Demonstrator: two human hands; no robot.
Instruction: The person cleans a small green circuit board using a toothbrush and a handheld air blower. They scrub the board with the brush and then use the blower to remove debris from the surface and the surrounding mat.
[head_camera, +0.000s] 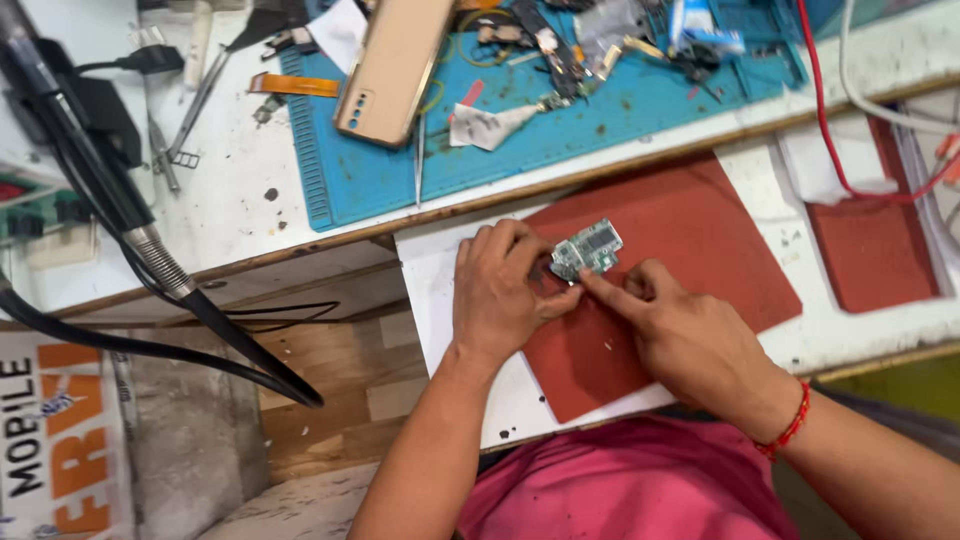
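Note:
A small green circuit board (588, 248) with a metal shield lies on a red mat (700, 250) on a white pull-out shelf. My left hand (500, 290) curls around the board's left edge and holds it with fingers and thumb. My right hand (680, 330), with a red thread on the wrist, presses its index fingertip against the board's lower edge.
On the upper bench sit a blue work mat (620, 110), a gold phone back (395, 65), tweezers (419, 160), loose phone parts and tissue scraps. A hot-air wand (150, 250) with black cable stands at left. A red wire (830, 130) crosses at right.

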